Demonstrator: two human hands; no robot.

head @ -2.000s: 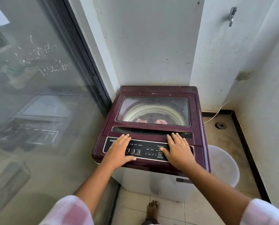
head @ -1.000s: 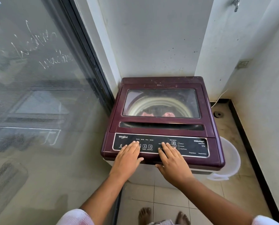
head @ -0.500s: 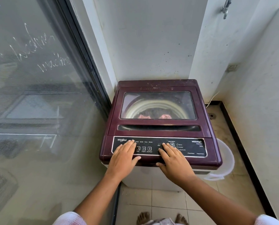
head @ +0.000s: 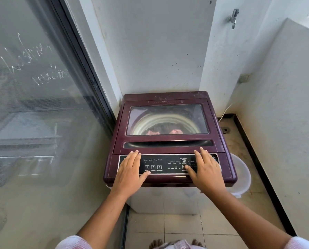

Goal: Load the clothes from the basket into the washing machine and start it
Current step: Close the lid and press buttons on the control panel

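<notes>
Daylight is bright and even, strongest on the white plastered side wall (head: 284, 114) at 3 o'clock, with soft shadow only under the front overhang of the maroon top-loading washing machine (head: 168, 150) at centre. The large dusty glass sliding door (head: 35, 114) from 8 to 11 o'clock is hazed by pale reflections. Wide-angle bowing bends straight edges toward the margins, and small print on the machine's black control panel (head: 168, 165) reads soft.

I see tiled floor (head: 183, 228). Washing machine (head: 168, 138) stands on it in the corner, white basket (head: 240, 170) just right of it, drain (head: 225, 130) behind, bare feet (head: 156, 243) at bottom edge.
</notes>
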